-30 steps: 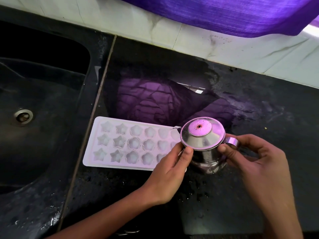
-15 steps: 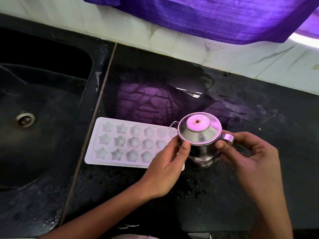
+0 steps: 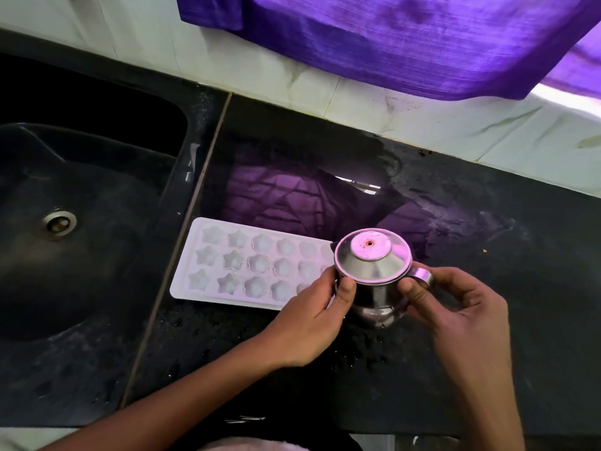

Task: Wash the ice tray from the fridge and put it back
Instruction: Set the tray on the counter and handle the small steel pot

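Note:
A white ice tray [image 3: 227, 265] with star and flower moulds lies flat on the black counter, just right of the sink. Its right end is hidden behind a small lidded steel pot [image 3: 374, 275] with a spout and a side handle. My left hand [image 3: 312, 317] grips the pot's left side under the lid rim, thumb on the body. My right hand [image 3: 455, 317] holds the right side, with the thumb on the body and fingers curled at the handle.
A black sink [image 3: 97, 196] with a round drain [image 3: 58, 222] fills the left. A seam strip [image 3: 182, 249] divides sink from wet black counter [image 3: 487, 255]. White tiles and a purple cloth [image 3: 406, 40] run along the back wall.
Both hands keep the same hold on the pot. The pot and the tray barely shift; the view has tilted a little.

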